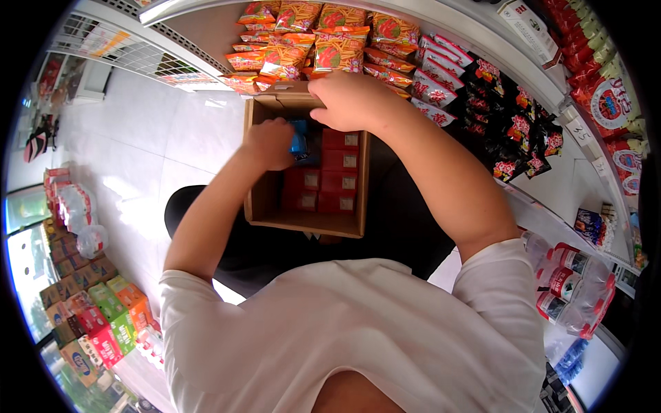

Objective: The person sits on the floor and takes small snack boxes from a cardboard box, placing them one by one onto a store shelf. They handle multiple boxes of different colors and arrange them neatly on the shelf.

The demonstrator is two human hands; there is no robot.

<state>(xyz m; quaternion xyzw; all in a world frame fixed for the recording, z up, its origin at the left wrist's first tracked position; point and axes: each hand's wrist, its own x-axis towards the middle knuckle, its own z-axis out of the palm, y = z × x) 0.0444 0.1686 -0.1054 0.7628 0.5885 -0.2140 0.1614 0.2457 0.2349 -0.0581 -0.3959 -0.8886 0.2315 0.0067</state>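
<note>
The person leans over an open cardboard box on the floor below a snack shelf. Their left hand is down inside the box at its far left, fingers clenched around a small blue packet. The right hand rests on the box's far edge, fingers curled over the flap, gripping it. Red cartons fill the box's right side in rows. Orange snack bags lie just beyond the box, shrink-wrapped bottles near right
</note>
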